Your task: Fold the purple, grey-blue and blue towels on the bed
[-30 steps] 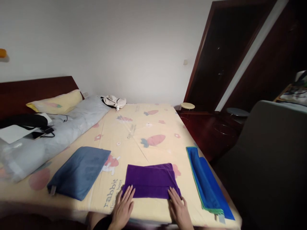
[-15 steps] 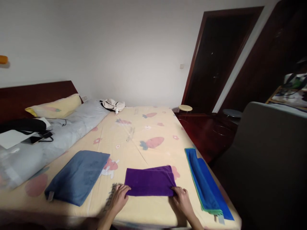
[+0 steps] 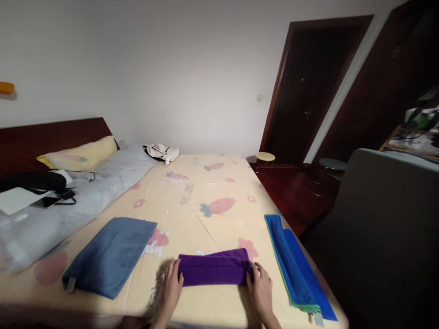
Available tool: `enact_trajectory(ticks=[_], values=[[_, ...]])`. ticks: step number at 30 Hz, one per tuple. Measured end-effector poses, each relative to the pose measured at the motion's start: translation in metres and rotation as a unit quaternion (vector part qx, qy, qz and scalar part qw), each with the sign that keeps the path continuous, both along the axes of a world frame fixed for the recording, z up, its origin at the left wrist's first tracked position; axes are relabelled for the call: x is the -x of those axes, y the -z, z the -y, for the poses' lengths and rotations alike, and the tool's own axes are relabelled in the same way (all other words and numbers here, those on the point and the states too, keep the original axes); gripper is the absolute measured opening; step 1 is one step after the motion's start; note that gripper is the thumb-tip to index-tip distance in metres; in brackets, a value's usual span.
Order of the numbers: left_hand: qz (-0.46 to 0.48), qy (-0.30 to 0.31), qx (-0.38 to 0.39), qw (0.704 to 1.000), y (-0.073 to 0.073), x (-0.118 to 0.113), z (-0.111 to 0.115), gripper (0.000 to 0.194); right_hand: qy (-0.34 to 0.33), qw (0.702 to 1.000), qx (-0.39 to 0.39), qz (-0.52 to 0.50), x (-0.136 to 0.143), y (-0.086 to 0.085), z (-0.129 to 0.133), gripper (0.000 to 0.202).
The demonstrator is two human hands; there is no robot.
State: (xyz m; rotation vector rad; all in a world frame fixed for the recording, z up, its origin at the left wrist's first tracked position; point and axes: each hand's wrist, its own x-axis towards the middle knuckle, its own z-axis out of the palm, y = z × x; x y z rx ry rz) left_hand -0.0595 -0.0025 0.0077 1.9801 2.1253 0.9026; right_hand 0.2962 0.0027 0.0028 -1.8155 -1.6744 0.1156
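A purple towel (image 3: 214, 270) lies folded into a narrow strip on the bed, close to the front edge. My left hand (image 3: 172, 279) grips its left end, fingers curled against the edge. At the right end, my right hand (image 3: 259, 284) has its fingers and thumb closed around the cloth. A folded grey-blue towel (image 3: 113, 256) with a small pale tag lies flat to the left. Over on the right is a long folded blue towel (image 3: 295, 267) with a green border, lying along the bed's side.
The bed sheet (image 3: 178, 205) is pale yellow with carrot prints. Along the left run a grey quilt (image 3: 103, 183), a phone (image 3: 51, 202) and a yellow pillow (image 3: 78, 153). A white bag (image 3: 161, 151) sits at the far end. Stools (image 3: 265, 156) and a dark panel (image 3: 384, 237) stand right.
The purple towel has become narrower from front to back, its far edge now nearer to me. Both hands have shifted from its near corners to its two ends.
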Motion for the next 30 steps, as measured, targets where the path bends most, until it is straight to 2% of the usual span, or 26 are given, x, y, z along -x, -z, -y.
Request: enact_trajectory(ticks=[2,5,7,9,12,16,18,20,22,25,27,30], values=[[-0.053,0.063,-0.033,0.996,-0.003,-0.028,0.009,0.055,-0.082,0.996,-0.017,0.025,0.022,-0.002,0.007,0.043],[-0.100,0.200,-0.020,0.974,-0.004,-0.075,0.024,0.068,-0.219,0.974,0.006,0.055,0.061,-0.002,0.019,0.050],[-0.117,0.239,0.008,0.964,-0.001,-0.097,0.031,0.073,-0.261,0.962,0.034,0.067,0.082,0.001,0.026,0.055],[-0.132,0.237,0.039,0.962,0.002,-0.105,0.034,0.075,-0.270,0.958,0.053,0.079,0.091,0.006,0.030,0.056],[-0.164,0.205,0.066,0.963,0.004,-0.086,0.036,0.073,-0.251,0.961,0.062,0.102,0.074,0.017,0.030,0.055],[-0.190,0.147,0.048,0.969,0.006,-0.031,0.039,0.066,-0.193,0.972,0.050,0.126,0.015,0.029,0.028,0.056],[-0.192,0.145,0.043,0.970,0.009,-0.007,0.041,0.065,-0.177,0.974,0.044,0.133,-0.009,0.033,0.027,0.056],[-0.185,0.157,0.045,0.969,0.012,0.008,0.041,0.065,-0.176,0.975,0.042,0.131,-0.021,0.034,0.024,0.055],[-0.174,0.155,0.049,0.971,0.014,0.012,0.037,0.066,-0.174,0.977,0.041,0.119,-0.022,0.033,0.019,0.052],[-0.152,0.132,0.066,0.977,0.011,0.007,0.026,0.067,-0.157,0.982,0.037,0.094,-0.011,0.025,0.010,0.050],[-0.133,0.126,0.079,0.980,0.003,0.003,0.016,0.065,-0.156,0.984,0.038,0.079,-0.005,0.013,0.003,0.049],[-0.105,0.135,0.101,0.980,-0.018,0.002,0.002,0.059,-0.170,0.979,0.080,0.073,-0.003,-0.011,-0.008,0.044]])
